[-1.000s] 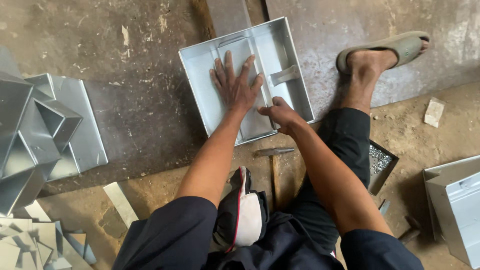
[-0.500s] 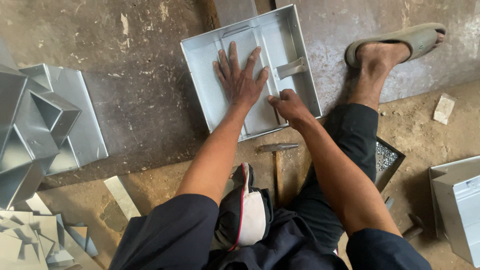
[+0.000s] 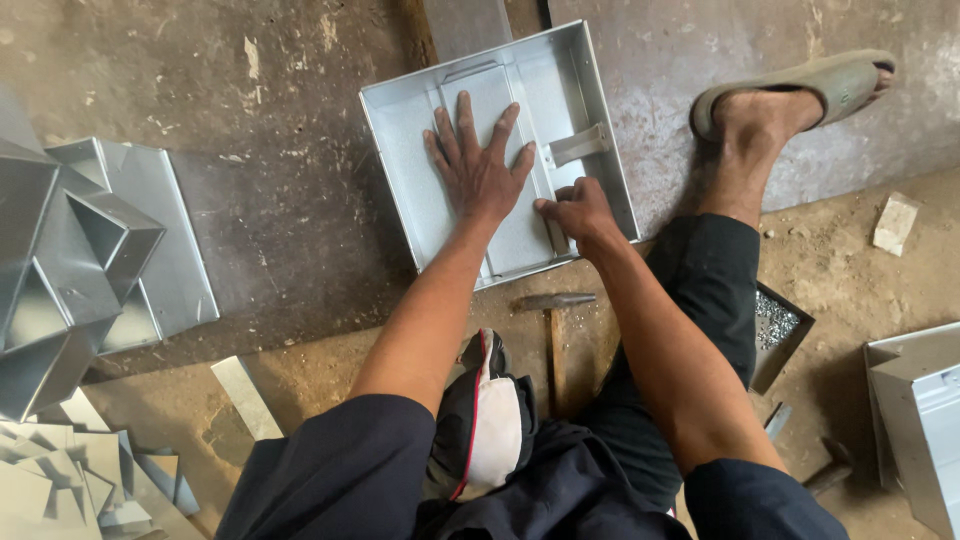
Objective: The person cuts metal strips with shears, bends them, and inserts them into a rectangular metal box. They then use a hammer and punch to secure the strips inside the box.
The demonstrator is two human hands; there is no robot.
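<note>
A shallow square tray of grey sheet metal (image 3: 400, 130) lies on the dark metal floor plate (image 3: 280, 220), directly under both hands. A flat rectangular grey metal panel (image 3: 520, 240) rests inside the tray, running lengthwise along its base.

The left hand (image 3: 478, 165) is pressed palm-down on the panel, fingers spread and straight, gripping nothing. The right hand (image 3: 580, 208) sits just right of the left, on the panel's right edge near the tray's right wall. Its fingers are curled and the thumb points toward the left hand; whether it pinches the panel edge or only presses on it cannot be told.

A small bent grey metal bracket (image 3: 578, 145) lies inside the tray just above the right hand, apart from the fingers.

Below the hands, outside the tray's near rim, a hammer with a wooden handle and dark steel head (image 3: 553, 320) lies on the dirt floor between the forearms. Right of the right forearm, a small dark tray of silver rivets or screws (image 3: 778, 325) sits partly hidden by the black-trousered leg. The foot in a grey sandal (image 3: 800, 90) rests on the plate, right of the tray.

Far left of the left hand stands a stack of folded grey sheet-metal boxes (image 3: 80, 260); more grey metal boxes (image 3: 915, 410) stand at the far right.
</note>
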